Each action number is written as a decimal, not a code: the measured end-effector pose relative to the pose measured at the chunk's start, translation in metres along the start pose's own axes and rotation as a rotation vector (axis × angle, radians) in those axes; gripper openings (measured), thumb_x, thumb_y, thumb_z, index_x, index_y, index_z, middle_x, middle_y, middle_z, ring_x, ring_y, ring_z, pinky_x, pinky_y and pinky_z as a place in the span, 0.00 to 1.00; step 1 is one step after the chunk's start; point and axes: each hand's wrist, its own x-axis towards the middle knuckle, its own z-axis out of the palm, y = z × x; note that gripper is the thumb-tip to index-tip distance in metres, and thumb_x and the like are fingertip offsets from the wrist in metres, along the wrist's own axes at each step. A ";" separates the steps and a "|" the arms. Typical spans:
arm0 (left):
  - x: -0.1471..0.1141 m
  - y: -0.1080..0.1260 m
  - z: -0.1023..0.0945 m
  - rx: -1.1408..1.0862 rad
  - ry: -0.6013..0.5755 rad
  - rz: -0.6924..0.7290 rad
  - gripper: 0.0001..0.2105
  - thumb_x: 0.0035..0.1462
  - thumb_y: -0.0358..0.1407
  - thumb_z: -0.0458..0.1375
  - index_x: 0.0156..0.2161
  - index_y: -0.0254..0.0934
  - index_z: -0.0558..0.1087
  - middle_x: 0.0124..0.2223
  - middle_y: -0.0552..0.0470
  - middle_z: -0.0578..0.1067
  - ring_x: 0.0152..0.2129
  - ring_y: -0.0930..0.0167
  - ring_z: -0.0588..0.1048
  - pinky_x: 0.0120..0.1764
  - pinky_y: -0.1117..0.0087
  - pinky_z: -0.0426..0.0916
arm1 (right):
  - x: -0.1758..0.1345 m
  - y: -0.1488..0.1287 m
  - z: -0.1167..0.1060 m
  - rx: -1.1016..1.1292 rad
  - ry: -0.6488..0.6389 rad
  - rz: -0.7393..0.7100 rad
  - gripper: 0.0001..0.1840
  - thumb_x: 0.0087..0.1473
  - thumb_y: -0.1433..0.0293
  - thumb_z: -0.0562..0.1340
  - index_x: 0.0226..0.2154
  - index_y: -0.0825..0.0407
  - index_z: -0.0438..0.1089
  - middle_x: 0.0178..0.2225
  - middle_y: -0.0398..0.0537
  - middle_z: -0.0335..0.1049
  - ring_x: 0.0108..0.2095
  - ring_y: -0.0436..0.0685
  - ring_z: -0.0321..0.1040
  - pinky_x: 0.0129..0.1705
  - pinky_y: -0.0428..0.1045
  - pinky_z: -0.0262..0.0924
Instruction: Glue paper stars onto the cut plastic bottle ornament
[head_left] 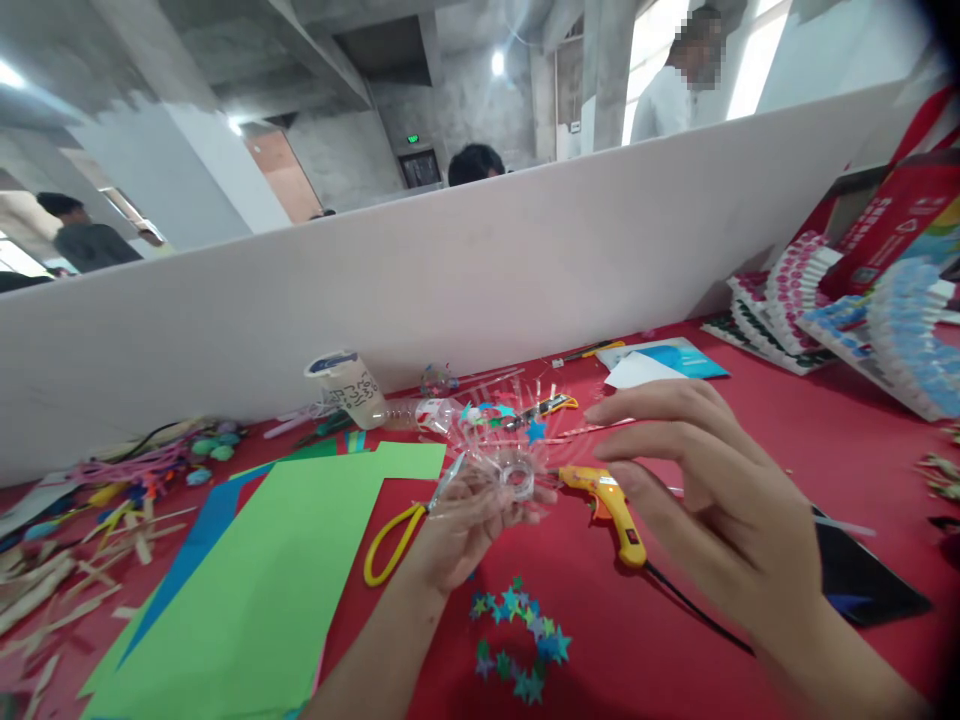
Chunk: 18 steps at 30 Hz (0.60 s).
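My left hand (480,510) is closed around a clear plastic bottle top (517,478). Its round neck faces me, and thin cut strips spread outward from it. A blue star (536,432) and other blue-green pieces show among the strips. To the right, my right hand (712,500) hovers with curved fingers apart and nothing visible between them. A yellow glue gun (615,510) lies on the table between the hands, its nozzle close to the bottle top. Yellow-handled scissors (397,545) lie beside my left wrist, partly hidden. Loose star pieces (525,635) are scattered in front.
Green paper sheets (262,580) cover the left of the red table (622,650). A paper cup (345,385), a plastic bottle (420,413) and a utility knife (544,410) lie behind. Folded paper crafts (795,300) stand right. A white partition (465,270) closes the back.
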 end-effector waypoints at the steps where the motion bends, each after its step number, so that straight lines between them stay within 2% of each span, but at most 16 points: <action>1: 0.000 0.000 0.001 -0.002 -0.009 0.000 0.10 0.51 0.31 0.62 0.40 0.33 0.75 0.39 0.44 0.79 0.35 0.66 0.78 0.33 0.71 0.71 | 0.000 0.000 -0.001 0.009 -0.001 -0.019 0.09 0.54 0.78 0.57 0.37 0.50 0.68 0.41 0.47 0.70 0.45 0.57 0.64 0.48 0.55 0.58; 5: 0.000 0.000 0.002 -0.012 -0.015 0.004 0.04 0.51 0.30 0.62 0.34 0.33 0.75 0.39 0.44 0.79 0.37 0.63 0.78 0.32 0.72 0.70 | 0.000 0.002 0.001 0.016 -0.113 -0.048 0.13 0.56 0.77 0.55 0.42 0.47 0.67 0.42 0.46 0.72 0.48 0.58 0.65 0.49 0.56 0.60; 7: 0.000 0.000 0.001 -0.015 -0.017 -0.002 0.04 0.52 0.29 0.61 0.34 0.33 0.75 0.38 0.45 0.79 0.36 0.65 0.78 0.33 0.72 0.71 | 0.000 0.002 0.003 0.024 -0.159 -0.022 0.13 0.58 0.76 0.54 0.43 0.45 0.66 0.39 0.46 0.73 0.46 0.58 0.66 0.50 0.57 0.60; 12: 0.001 0.001 0.002 -0.055 -0.069 -0.014 0.06 0.51 0.29 0.61 0.36 0.32 0.76 0.37 0.45 0.79 0.34 0.66 0.78 0.33 0.72 0.71 | -0.002 0.001 0.009 -0.008 -0.113 0.050 0.09 0.58 0.74 0.55 0.39 0.46 0.67 0.29 0.43 0.71 0.33 0.54 0.67 0.50 0.58 0.59; 18: 0.001 -0.004 -0.002 -0.126 -0.003 -0.016 0.04 0.50 0.25 0.61 0.28 0.35 0.75 0.30 0.52 0.78 0.28 0.72 0.77 0.35 0.73 0.70 | -0.003 -0.004 0.019 -0.045 -0.101 0.052 0.03 0.54 0.72 0.60 0.29 0.50 0.67 0.27 0.44 0.66 0.32 0.54 0.61 0.42 0.55 0.58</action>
